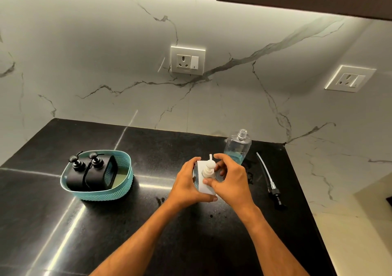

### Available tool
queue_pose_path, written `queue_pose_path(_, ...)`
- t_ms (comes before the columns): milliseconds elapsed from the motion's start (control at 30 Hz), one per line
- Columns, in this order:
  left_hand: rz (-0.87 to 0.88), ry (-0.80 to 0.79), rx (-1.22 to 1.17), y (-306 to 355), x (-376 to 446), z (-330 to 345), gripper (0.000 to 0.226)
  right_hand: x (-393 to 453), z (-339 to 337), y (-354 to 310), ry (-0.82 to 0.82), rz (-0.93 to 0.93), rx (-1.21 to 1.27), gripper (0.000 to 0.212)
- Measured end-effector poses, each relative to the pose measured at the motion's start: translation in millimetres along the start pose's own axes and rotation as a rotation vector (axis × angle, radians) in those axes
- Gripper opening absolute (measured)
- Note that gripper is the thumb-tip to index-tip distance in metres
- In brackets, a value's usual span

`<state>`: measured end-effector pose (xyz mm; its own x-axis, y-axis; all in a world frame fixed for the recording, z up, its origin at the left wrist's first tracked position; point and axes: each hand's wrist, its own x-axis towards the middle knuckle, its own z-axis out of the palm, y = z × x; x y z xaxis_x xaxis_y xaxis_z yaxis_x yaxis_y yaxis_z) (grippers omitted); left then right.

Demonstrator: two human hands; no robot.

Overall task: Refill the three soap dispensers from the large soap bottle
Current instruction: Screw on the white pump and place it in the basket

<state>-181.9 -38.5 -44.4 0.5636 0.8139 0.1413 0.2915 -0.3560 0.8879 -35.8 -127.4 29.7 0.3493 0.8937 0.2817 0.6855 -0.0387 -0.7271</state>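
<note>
Head cam: black speckled stone counter [63, 222] w/ wet spots, white veined marble backsplash [106, 52], 2 wall sockets [188, 60].

Left hand [186, 184] grips white square dispenser [202, 187] mid-counter. Right hand [231, 180] curls round its pump top [209, 169].

Two black dispensers [91, 176] sit in teal woven basket [97, 190], left.

Clear soap bottle [237, 148], uncapped, just behind hands; its pump [269, 180] lies right. Dispenser's body mostly hidden.

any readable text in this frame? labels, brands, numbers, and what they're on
None readable.
Large soap bottle: clear, no label visible.
White soap dispenser: no print visible.
Black soap dispensers in the teal basket: no print visible.
Wall socket: only a small switch mark, no lettering.
</note>
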Motion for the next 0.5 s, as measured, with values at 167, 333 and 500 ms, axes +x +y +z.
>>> queue_pose_path(167,-0.004,0.006,0.007,-1.8,-0.5,-2.4,0.120,-1.0,0.6,-1.0,0.008,-0.009,0.028,0.068)
queue_pose_path(333,-0.002,-0.001,0.008,-0.7,-1.4,-1.8,0.121,0.7,5.9,-1.1,0.041,0.037,0.054,0.067)
queue_pose_path(500,0.002,-0.003,0.006,-1.3,-0.1,-4.8,0.124,2.5,5.9,-1.3,0.042,0.036,0.107,0.074)
